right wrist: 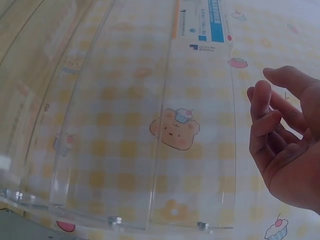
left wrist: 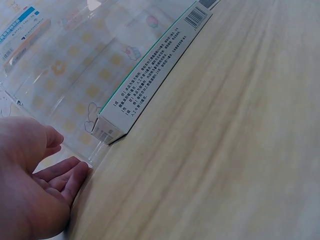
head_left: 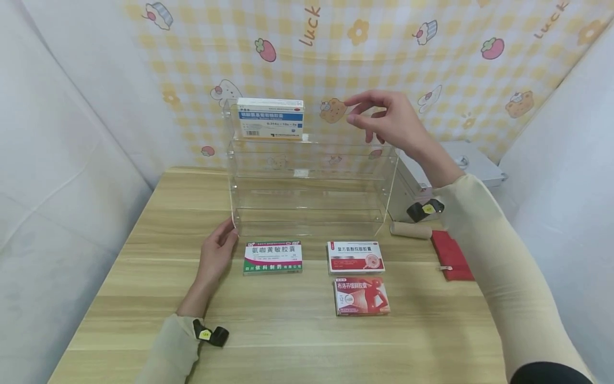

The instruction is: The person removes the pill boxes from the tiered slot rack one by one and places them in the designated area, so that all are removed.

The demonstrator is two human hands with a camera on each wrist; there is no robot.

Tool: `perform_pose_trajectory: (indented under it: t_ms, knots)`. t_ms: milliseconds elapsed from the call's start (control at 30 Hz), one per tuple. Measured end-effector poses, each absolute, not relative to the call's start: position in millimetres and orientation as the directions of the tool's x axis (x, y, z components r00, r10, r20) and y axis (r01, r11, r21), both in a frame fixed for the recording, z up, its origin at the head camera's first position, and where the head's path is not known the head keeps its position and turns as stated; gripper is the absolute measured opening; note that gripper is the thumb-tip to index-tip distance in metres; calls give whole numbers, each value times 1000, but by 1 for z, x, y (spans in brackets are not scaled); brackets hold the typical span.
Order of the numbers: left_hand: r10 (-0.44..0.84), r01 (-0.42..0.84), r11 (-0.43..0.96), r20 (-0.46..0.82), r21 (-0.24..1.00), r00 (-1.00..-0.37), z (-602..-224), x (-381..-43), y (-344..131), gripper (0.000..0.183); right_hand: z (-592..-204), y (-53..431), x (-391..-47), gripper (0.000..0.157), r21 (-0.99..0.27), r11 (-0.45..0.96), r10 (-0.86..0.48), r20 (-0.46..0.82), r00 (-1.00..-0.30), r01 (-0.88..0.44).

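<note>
A clear acrylic tiered display stand [head_left: 312, 229] stands at the back of the wooden table. On its top tier, at the left, a blue-and-white medicine box [head_left: 271, 120] leans upright. My left hand [head_left: 218, 253] grips the stand's lower left corner, with thumb and curled fingers at the side panel. Raised above the stand's right side, my right hand [head_left: 386, 117] holds nothing; its fingers are loosely bent. In front of the stand lie a green-and-pink medicine box [head_left: 273, 257], a red-and-white medicine box [head_left: 356, 257] and, nearest me, a red-pink medicine box [head_left: 362, 296].
Right of the stand are a grey-white case [head_left: 446, 160], a brown cardboard-like roll [head_left: 411, 230] and a red zipped pouch [head_left: 453, 256]. A yellow checked curtain [head_left: 326, 69] hangs behind, and white cloth [head_left: 62, 160] borders the table's left side.
</note>
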State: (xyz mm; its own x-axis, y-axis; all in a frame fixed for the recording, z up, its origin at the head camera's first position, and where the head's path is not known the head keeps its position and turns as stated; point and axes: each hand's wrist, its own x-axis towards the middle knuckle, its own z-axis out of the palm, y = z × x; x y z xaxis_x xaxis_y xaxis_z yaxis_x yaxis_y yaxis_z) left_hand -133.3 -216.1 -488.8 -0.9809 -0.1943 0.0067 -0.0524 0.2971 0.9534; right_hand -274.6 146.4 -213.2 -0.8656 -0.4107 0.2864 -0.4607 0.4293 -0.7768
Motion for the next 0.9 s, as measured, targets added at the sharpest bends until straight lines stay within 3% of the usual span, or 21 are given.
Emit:
perform_pose_trajectory:
  t_ms: [900]
  knots:
    - [-187, -20, 290, 36, 957, -982, -487, -130, -216, 43, -185, 98, -290, 35, -745, 488, -469, 216, -856, -455]
